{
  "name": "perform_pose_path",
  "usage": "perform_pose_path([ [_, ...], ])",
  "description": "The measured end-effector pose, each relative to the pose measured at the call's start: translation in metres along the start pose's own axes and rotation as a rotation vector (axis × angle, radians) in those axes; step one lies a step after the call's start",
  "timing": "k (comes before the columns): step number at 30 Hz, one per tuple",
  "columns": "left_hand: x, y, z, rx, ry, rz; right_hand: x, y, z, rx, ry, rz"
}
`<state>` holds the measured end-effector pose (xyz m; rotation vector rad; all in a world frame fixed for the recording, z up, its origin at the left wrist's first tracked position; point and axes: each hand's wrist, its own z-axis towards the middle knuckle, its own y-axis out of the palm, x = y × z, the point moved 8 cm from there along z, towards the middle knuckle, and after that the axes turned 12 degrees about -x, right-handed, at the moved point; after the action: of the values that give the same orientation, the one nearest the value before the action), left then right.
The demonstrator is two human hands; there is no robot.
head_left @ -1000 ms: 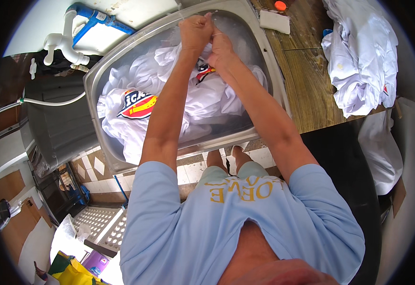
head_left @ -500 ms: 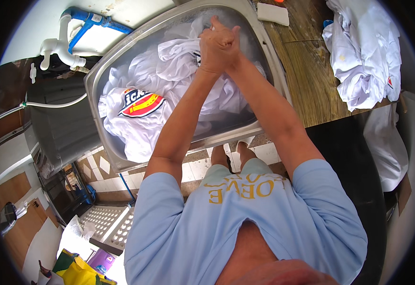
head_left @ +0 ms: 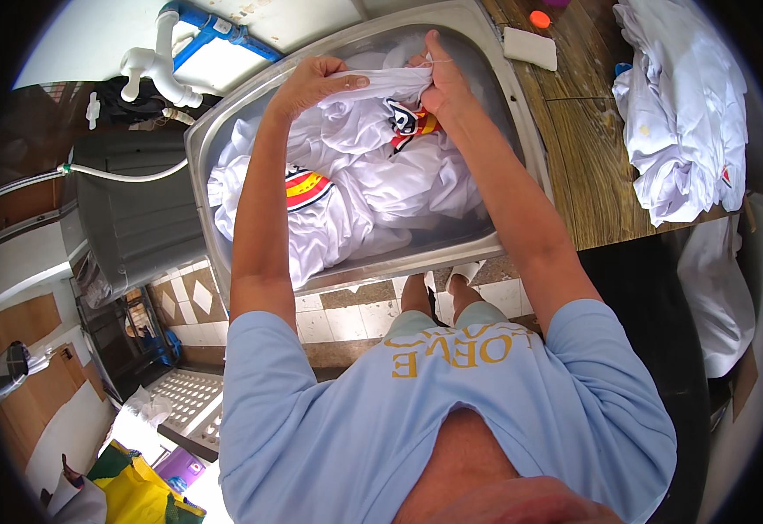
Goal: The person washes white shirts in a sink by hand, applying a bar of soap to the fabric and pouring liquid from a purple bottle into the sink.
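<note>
Over a metal sink [head_left: 534,162], my left hand [head_left: 313,87] and my right hand [head_left: 447,86] hold a white shirt [head_left: 390,84] with its cloth drawn out between them. My left hand is closed on the left end of the cloth, its thumb along the top. My right hand grips the other end, thumb pointing up. Beneath the hands, a red, yellow and black print [head_left: 415,122] shows on white cloth. More wet white shirts [head_left: 333,231] lie bunched in cloudy water in the sink, one with a similar print partly behind my left forearm.
On the wooden counter to the right lie a white block [head_left: 530,48], an orange cap [head_left: 539,18] and a heap of white clothes [head_left: 683,131]. A white tap [head_left: 150,74] on blue pipe juts from the wall at left, above a pale hose [head_left: 128,178].
My hands were pressed together at the sink's far side. Now they are apart, the left moved leftward, with white cloth stretched between them. The view has shifted slightly.
</note>
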<state>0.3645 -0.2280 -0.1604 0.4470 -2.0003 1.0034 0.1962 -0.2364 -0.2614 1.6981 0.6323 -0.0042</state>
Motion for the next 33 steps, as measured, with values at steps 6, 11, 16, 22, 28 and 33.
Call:
perform_pose_path([
  [6,0.065,0.056,0.004,0.377,0.505,-0.989,-0.001,0.04,-0.034,0.058,-0.027,-0.123],
  [11,0.133,0.13,0.01,0.664,0.664,0.25,0.007,0.043,-0.031,-0.574,0.152,0.089],
  [16,0.041,0.037,0.046,0.744,0.371,0.109,0.029,0.045,-0.049,0.184,0.068,-0.175],
  [22,0.081,0.104,0.034,0.742,0.536,0.346,0.029,0.011,-0.005,-0.782,-0.123,0.248],
  [28,0.003,0.031,-0.004,0.839,0.245,-0.369,0.021,0.029,-0.021,-0.028,0.037,-0.125],
  [33,0.021,0.047,-0.03,0.71,0.366,-0.519,0.0,0.031,-0.02,-0.121,-0.039,-0.345],
])
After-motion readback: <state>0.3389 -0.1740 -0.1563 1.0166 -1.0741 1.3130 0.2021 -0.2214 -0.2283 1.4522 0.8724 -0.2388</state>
